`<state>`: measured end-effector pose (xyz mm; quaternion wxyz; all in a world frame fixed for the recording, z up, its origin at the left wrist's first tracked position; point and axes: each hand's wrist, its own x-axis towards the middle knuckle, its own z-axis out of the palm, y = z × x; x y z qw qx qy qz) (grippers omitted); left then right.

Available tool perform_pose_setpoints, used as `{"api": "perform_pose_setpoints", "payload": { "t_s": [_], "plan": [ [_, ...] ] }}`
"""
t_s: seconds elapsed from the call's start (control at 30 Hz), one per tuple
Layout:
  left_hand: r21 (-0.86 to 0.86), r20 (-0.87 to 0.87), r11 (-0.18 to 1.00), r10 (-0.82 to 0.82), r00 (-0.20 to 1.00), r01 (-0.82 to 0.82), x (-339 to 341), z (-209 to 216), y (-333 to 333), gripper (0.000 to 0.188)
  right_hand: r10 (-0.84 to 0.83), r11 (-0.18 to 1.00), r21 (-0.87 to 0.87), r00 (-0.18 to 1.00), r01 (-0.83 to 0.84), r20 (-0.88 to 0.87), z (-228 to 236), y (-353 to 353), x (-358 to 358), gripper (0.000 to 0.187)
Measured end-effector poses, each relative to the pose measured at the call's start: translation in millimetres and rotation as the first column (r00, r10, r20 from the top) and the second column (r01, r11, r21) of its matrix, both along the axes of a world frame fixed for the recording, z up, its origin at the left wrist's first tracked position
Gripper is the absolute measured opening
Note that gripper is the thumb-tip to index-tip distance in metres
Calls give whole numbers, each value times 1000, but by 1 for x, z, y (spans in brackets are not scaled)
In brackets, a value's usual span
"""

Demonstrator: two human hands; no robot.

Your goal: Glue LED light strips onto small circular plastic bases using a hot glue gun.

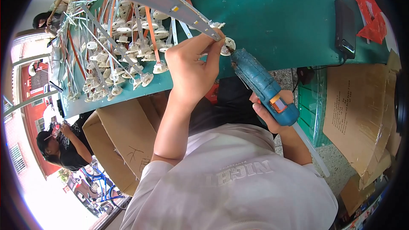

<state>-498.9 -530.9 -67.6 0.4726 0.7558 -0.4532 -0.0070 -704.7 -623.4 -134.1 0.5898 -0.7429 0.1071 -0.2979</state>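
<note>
My left hand (194, 59) pinches the end of a long LED strip (174, 10), which runs up and away to the upper left, with small yellow squares along it. In my right hand (272, 110) is a blue hot glue gun (260, 78), gripped around its handle, with a translucent glue stick (313, 151) sticking out of its rear. The gun's nozzle tip meets a round white disc (228, 46) just beside my left fingertips. Whether the disc is attached to the strip I cannot tell.
Many strips with white round bases (123, 55) crowd the left of the green table (272, 21). A black power adapter (344, 29) and a red plastic bag (370, 14) lie at the right. Cardboard boxes (355, 106) stand below the edge. Other people (64, 142) are at the left.
</note>
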Motion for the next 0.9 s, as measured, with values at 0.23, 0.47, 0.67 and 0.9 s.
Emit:
{"api": "perform_pose_setpoints", "payload": {
  "t_s": [0.23, 0.47, 0.67, 0.9],
  "plan": [
    [3, 13, 1000, 3, 1000, -3, 1, -2, 0, 12, -73, 991, -115, 997, 72, -5, -1, 5, 1, 13],
    [-4, 9, 1000, 8, 1000, -8, 1, -1, 0, 11, 11, 990, -140, 999, -17, -49, -2, -1, 0, 14],
    [-6, 7, 1000, -3, 1000, 3, 1, 0, 1, 11, -55, 980, -193, 998, 51, -16, 8, 0, 2, 13],
    [-82, 4, 997, 0, 1000, 1, 1, -5, -2, 13, -27, 981, -195, 999, 19, -36, 9, -5, 1, 13]
  ]
}}
